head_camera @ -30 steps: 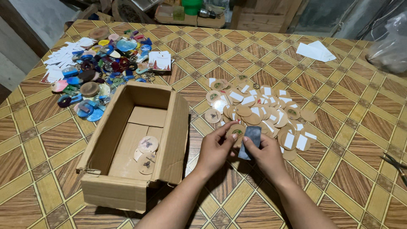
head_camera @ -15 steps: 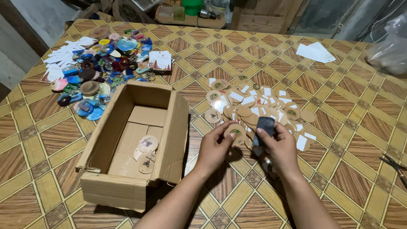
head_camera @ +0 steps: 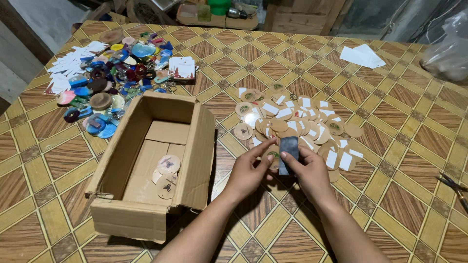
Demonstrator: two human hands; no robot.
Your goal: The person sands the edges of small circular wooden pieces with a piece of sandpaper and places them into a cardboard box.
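The right hand (head_camera: 308, 171) pinches a small dark grey rectangular block (head_camera: 288, 155) between thumb and fingers, holding it upright and slightly tilted, its matte face toward the camera. The left hand (head_camera: 249, 171) holds a round wooden disc (head_camera: 273, 156) by its edge, thumb and forefinger closed on it; the disc is pale tan with a small dark green mark on its face, and it touches the left side of the block. Both are held just above the surface (head_camera: 390, 160), to the right of the open cardboard box (head_camera: 146, 214).

Inside the box lie three round wooden discs (head_camera: 167, 170), overlapping one another near the middle of its floor (the top one bears a small dark printed figure).

Further right of the box, beyond the hands, spreads a loose pile of wooden discs and white paper tags (head_camera: 302, 122); they overlap too much to count exactly, but there are well over twenty. Behind the box to its left lies a heap of colourful resin pieces (head_camera: 112, 73), blue, red and brown, too many to count, with a scatter of small white cards (head_camera: 73, 63) beside them and one stack of printed cards (head_camera: 181, 67) behind the box. Far right of the box, at the surface's edge, lies one pair of pliers (head_camera: 453, 184).
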